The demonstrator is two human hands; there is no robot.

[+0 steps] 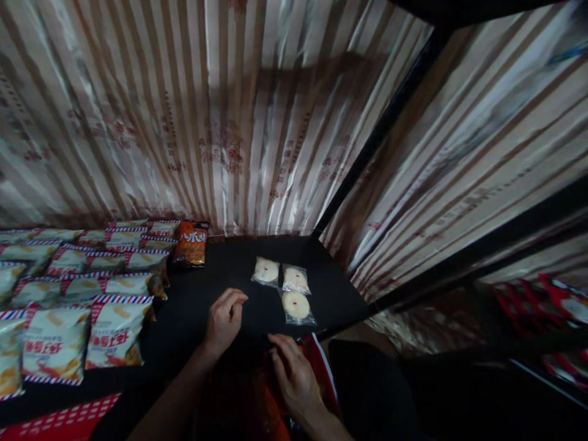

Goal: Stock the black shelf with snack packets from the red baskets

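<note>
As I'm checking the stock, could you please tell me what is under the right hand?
Orange material shows just left of the right hand, and a red item with a white edge to its right. Whatever the hand itself covers cannot be seen.

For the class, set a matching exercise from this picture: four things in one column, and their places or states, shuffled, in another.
1. orange packet
2. white packets
3. round wrapped items
4. left hand

A. fingers curled, above the black tabletop
B. in rows on the picture's left side
C. three close together, in clear wrapping
D. a single one, next to the rows' far right end

Pairs: 1-D, 2-B, 3-C, 4-A
</note>
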